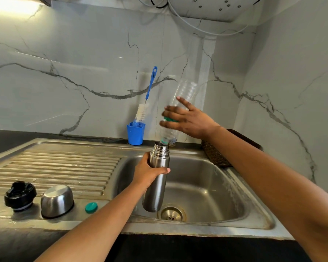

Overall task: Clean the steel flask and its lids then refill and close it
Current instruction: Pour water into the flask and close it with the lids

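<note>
My left hand (147,172) grips the steel flask (156,178) upright over the sink basin (206,188), its threaded mouth open. My right hand (186,120) holds a clear plastic bottle (186,89) tipped mouth-down, its neck at the flask's mouth; the index finger sticks out straight. On the drainboard (64,167) at the left stand the black inner stopper (20,196) and the steel cup lid (57,201), turned upside down. A small green bottle cap (91,207) lies beside them.
A blue cup (135,134) with a blue-handled bottle brush (146,103) stands on the counter behind the sink. A woven basket (216,156) sits at the basin's right rim. The drain (171,212) is below the flask. Marble walls close the back and right.
</note>
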`<action>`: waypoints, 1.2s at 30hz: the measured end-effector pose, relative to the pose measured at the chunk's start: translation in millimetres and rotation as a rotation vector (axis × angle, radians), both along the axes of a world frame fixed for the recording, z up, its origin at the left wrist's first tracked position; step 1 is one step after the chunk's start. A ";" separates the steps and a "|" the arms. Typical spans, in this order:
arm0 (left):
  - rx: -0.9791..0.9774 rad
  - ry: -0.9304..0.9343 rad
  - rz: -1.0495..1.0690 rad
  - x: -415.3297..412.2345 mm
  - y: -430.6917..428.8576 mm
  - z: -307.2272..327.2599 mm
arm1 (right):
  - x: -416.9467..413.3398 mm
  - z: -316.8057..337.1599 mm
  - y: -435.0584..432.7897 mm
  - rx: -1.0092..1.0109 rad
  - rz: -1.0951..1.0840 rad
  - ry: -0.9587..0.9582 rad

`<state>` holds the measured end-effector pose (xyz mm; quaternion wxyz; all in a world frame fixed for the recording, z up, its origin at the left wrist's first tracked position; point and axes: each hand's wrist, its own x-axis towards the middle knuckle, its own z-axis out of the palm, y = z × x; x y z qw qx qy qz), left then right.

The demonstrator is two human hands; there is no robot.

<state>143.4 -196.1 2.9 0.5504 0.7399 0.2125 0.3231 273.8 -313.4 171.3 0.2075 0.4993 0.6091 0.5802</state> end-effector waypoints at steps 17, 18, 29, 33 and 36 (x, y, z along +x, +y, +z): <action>0.015 0.033 0.042 -3.1 -2.1 4.0 | 1.1 -19.4 -14.7 0.160 -0.065 0.200; 0.016 0.032 0.048 -3.6 -3.0 5.2 | 1.4 -23.6 -16.7 0.169 -0.094 0.227; 0.024 -0.175 0.251 -42.3 14.3 74.8 | -37.3 -61.0 -18.5 0.692 0.088 1.910; 0.099 -0.193 0.329 -74.8 41.7 114.8 | -63.2 -64.1 -7.4 0.627 0.269 2.166; 0.125 -0.195 0.402 -103.2 68.0 132.2 | -78.6 -68.5 12.3 0.590 0.331 2.241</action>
